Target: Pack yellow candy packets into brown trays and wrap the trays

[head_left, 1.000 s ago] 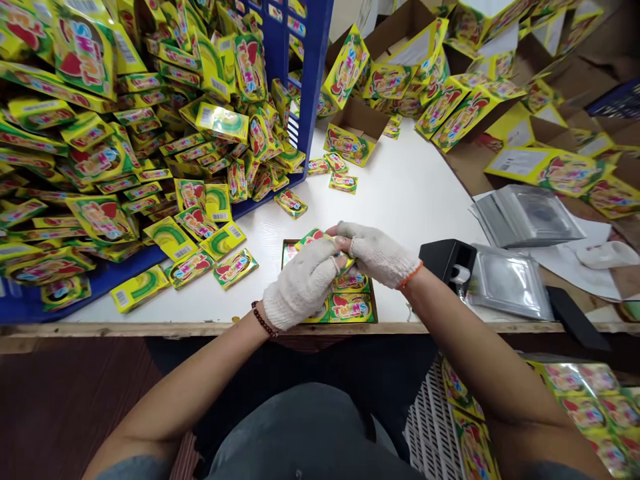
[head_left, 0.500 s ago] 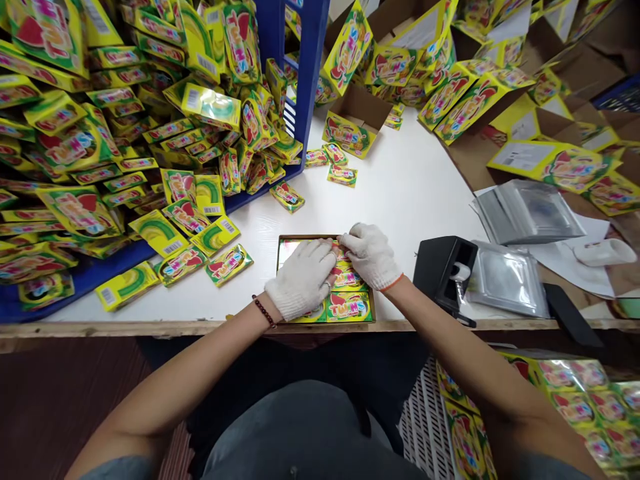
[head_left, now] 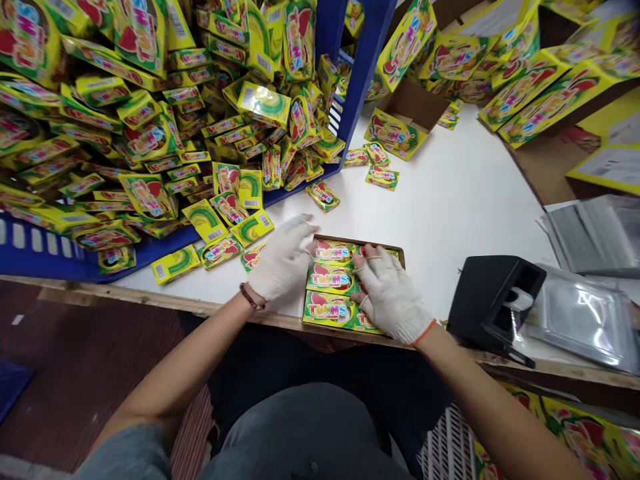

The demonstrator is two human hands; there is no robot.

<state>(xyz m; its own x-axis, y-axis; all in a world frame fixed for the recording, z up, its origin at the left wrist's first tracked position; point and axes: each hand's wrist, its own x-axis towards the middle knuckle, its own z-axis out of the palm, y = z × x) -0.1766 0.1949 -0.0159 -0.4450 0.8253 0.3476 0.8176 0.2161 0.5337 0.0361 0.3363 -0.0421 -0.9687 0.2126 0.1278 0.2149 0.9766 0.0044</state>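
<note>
A shallow carton (head_left: 401, 255) lies at the table's front edge, holding rows of small yellow-green TWINS packs (head_left: 330, 309). My right hand (head_left: 393, 293), in a white glove with bare fingertips, rests on the packs in the right half, its fingers spread and covering part of them. At the carton's left side is my left hand (head_left: 283, 260), gloved the same way, fingers stretched out and nothing seen in it. Its fingertips are close to the carton's left rim. Loose packs (head_left: 220, 251) lie just left of it, one partly hidden by the hand.
A blue crate (head_left: 357, 80) heaped with TWINS packs stands at the left. Empty display boxes (head_left: 395, 133) crowd the back right. To the right are a black tape dispenser (head_left: 493, 300) and clear plastic sleeves (head_left: 585, 320). Several loose packs (head_left: 383, 177) lie mid-table.
My left hand has lifted off the packs and moved to the carton's left side. My right hand has spread over the right-hand packs. The view has turned left.
</note>
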